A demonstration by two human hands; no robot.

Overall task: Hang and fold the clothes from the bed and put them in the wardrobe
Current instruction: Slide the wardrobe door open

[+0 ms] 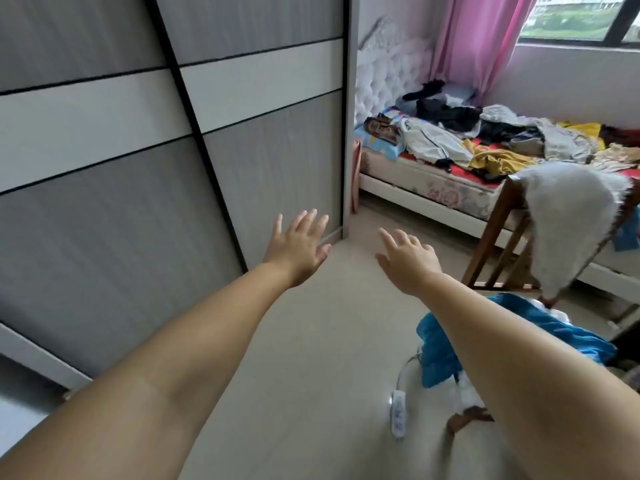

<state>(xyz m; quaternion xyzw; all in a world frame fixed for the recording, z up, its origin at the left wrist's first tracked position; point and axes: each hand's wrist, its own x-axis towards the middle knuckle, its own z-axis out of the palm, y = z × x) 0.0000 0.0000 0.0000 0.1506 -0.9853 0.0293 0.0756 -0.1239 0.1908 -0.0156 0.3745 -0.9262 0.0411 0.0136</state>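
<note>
Out in front of me, both bare arms reach forward over the pale beige floor point(304, 341). My left hand point(298, 245) is spread with straight fingers, palm down, holding nothing; it hovers just in front of the lower corner of the tall grey sliding-door wardrobe with white horizontal bands point(138, 150), and I cannot tell whether the fingertips touch the door. My right hand point(408, 263) is likewise flat and relaxed, fingers loosely extended, gripping nothing, apart from the left one.

Both wardrobe doors look closed. To the right, past the wardrobe's end panel, stands the bed with a white tufted headboard and floral mattress point(446, 195). The heap of mixed clothes point(491, 136) lies scattered across it: black pieces near the headboard, a white striped garment, mustard-yellow fabric, pale grey and cream items, with red bedding showing beneath. The heap is well apart from both hands.

Between me and the bed stands a brown wooden chair frame point(498, 237) with a white fluffy throw point(568, 216) draped over its top. Under my right forearm, a crumpled bright blue cloth point(568, 334) lies on the floor, and near it a white power strip with its cord point(398, 415). A pink curtain point(478, 43) hangs beside the dark-framed window point(585, 19) behind the bed.
</note>
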